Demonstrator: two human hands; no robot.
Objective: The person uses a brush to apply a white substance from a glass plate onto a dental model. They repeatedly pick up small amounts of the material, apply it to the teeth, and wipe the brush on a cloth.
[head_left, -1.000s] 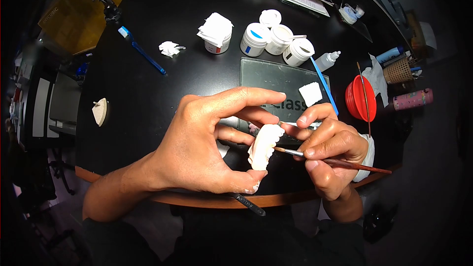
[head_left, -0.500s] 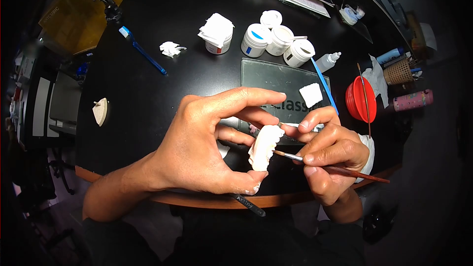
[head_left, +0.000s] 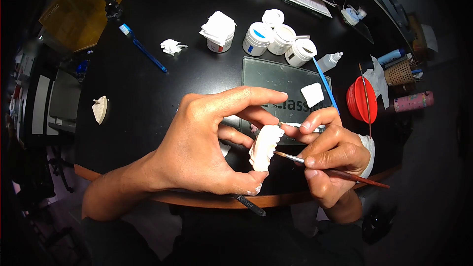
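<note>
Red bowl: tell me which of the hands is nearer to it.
Right. The right hand, gripping the brush, is just below the red bowl in the view; the left hand, holding the tooth model, is well to the left.

the model [head_left: 264, 149] is cream, brush handle [head_left: 367, 181] reddish-brown, bowl [head_left: 352, 101] red, bottle [head_left: 413, 101] speckled pink

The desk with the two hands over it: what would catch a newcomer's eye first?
Probably the pale tooth-shaped model in the left hand, at the centre, with the brush in the right hand pointing at its teeth. Next, the bright red bowl at the right, a second brush lying across it, and the white jars beyond the glass slab.
</note>
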